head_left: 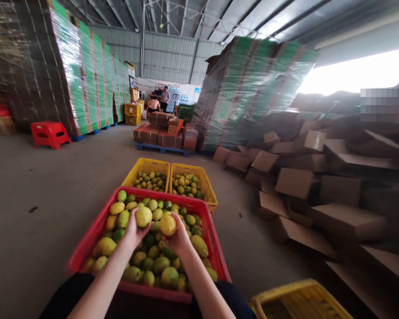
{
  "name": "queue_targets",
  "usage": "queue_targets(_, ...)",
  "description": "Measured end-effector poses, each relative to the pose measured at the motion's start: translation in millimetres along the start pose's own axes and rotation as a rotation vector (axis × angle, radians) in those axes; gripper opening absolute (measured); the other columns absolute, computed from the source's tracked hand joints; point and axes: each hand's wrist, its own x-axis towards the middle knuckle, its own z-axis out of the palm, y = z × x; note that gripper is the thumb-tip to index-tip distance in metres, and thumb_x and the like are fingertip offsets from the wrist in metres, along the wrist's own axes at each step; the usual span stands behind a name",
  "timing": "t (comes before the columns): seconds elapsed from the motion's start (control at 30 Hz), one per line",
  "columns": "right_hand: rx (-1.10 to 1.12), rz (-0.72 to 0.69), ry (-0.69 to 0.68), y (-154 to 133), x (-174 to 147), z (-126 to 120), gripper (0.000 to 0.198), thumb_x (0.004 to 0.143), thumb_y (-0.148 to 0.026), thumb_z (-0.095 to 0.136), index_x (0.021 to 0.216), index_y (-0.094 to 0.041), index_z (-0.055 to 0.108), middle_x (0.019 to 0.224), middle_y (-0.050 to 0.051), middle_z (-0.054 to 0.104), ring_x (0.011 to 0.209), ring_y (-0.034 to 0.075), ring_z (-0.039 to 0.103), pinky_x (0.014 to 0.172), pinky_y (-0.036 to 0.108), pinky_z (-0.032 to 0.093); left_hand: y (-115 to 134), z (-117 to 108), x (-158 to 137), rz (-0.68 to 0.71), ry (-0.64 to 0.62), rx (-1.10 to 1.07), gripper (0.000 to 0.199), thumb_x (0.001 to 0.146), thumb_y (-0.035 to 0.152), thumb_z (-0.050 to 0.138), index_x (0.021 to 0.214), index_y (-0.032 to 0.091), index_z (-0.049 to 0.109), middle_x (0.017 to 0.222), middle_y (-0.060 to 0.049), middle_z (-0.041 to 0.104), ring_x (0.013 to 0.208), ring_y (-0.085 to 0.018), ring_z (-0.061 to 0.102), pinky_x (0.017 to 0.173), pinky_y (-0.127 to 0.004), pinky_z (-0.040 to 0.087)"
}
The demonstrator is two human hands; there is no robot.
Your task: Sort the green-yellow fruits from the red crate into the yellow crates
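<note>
Both of my hands are held over a red crate (pixel 216 239) heaped with lemons, some yellow and some green. In my left hand (pixel 134 230) is a pale yellow-green lemon (pixel 143 217), gripped between thumb and fingers. My right hand (pixel 180 237) is closed round a deeper yellow lemon (pixel 168 223), slightly to the right of the first. The two held fruits are a small gap apart. More lemons (pixel 169 277) fill the crate beneath my wrists.
Two yellow crates (pixel 214 195) of lemons touch the red crate's far side. Another yellow crate (pixel 286 290) stands at lower right. Cardboard boxes (pixel 294 182) are piled along the right. A red stool (pixel 50 133), wrapped pallets (pixel 89 79) and two people (pixel 165 98) are farther back.
</note>
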Motion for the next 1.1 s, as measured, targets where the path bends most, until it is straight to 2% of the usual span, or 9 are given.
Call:
queue_targets(0.07,0.023,0.019,0.002,4.4,-0.8,-3.0,0.037,0.092,-0.047,0.045,0.086,-0.014,0.06,0.054,0.004,0.064,0.035,0.013,0.054,0.031,0.018,0.035,1.3,-1.0,-1.4,0.061,0.035,0.002,0.033,0.093,0.039,0.051,0.115,0.016,0.058,0.07,-0.005,0.066,0.051,-0.017,0.064,0.044,-0.024,0.054)
queue_targets(0.17,0.146,-0.076,-0.051,1.0,-10.5,-3.5,0.023,0.088,-0.039,0.055,0.088,-0.017,0.061,0.06,0.002,0.068,0.045,0.015,0.061,0.038,0.021,0.045,-2.5,3.7,-7.9,0.143,0.073,0.016,0.026,0.092,0.032,0.054,0.111,0.016,0.059,0.07,-0.003,0.067,0.052,-0.016,0.064,0.049,-0.026,0.056)
queue_targets(0.33,0.261,-0.234,-0.187,-9.8,-27.5,-4.7,0.029,0.081,-0.046,0.066,0.09,-0.018,0.064,0.071,0.003,0.073,0.059,0.019,0.068,0.051,0.03,0.055,-12.8,12.7,-17.5,0.09,0.054,0.096,0.025,0.09,0.036,0.058,0.102,0.014,0.062,0.067,-0.005,0.067,0.053,-0.018,0.065,0.045,-0.024,0.053)
queue_targets(0.43,0.264,-0.254,-0.144,-10.1,-25.5,-9.1,0.03,0.076,-0.046,0.071,0.088,-0.019,0.064,0.069,0.002,0.072,0.055,0.018,0.067,0.048,0.03,0.054,-17.0,16.1,-22.3,0.087,0.005,0.103,0.027,0.089,0.034,0.059,0.109,0.015,0.061,0.07,-0.005,0.068,0.056,-0.018,0.067,0.046,-0.024,0.054)
queue_targets(0.57,0.245,-0.318,-0.001,-5.9,-12.2,-15.1,0.031,0.073,-0.044,0.073,0.092,-0.021,0.062,0.07,-0.002,0.071,0.058,0.017,0.068,0.052,0.027,0.055,-19.6,18.6,-28.7,0.116,-0.075,0.001,0.029,0.091,0.031,0.054,0.116,0.016,0.058,0.077,-0.005,0.069,0.067,-0.02,0.071,0.059,-0.03,0.061)
queue_targets(0.7,0.217,-0.461,0.07,-0.8,-6.4,-14.2,0.033,0.069,-0.036,0.077,0.096,-0.023,0.064,0.08,-0.004,0.073,0.069,0.013,0.069,0.057,0.021,0.055,-18.3,15.7,-29.6,0.175,-0.033,-0.17,0.03,0.091,0.03,0.054,0.119,0.019,0.058,0.078,-0.003,0.069,0.067,-0.018,0.07,0.07,-0.034,0.063)
queue_targets(0.8,0.2,-0.43,0.064,2.1,-9.5,-9.9,0.032,0.068,-0.036,0.077,0.093,-0.021,0.066,0.077,-0.003,0.072,0.065,0.013,0.067,0.053,0.02,0.054,-17.7,9.3,-24.5,0.215,0.004,-0.202,0.029,0.093,0.029,0.052,0.12,0.021,0.059,0.075,-0.003,0.069,0.069,-0.018,0.07,0.072,-0.035,0.063)
queue_targets(0.93,0.143,-0.317,0.046,5.9,-13.1,-6.2,0.037,0.07,-0.044,0.075,0.094,-0.019,0.065,0.069,-0.001,0.071,0.055,0.016,0.065,0.045,0.025,0.052,-19.6,1.4,-20.4,0.159,0.003,-0.17,0.028,0.097,0.028,0.045,0.12,0.021,0.059,0.082,-0.006,0.072,0.082,-0.023,0.072,0.073,-0.038,0.062)
queue_targets(1.1,0.184,-0.341,0.01,8.4,-13.2,-5.1,0.034,0.07,-0.039,0.075,0.096,-0.02,0.065,0.077,0.0,0.074,0.061,0.017,0.068,0.049,0.026,0.055,-16.9,5.2,-32.3,0.11,-0.055,-0.065,0.025,0.093,0.033,0.054,0.11,0.016,0.06,0.078,-0.006,0.07,0.078,-0.023,0.072,0.071,-0.037,0.062)
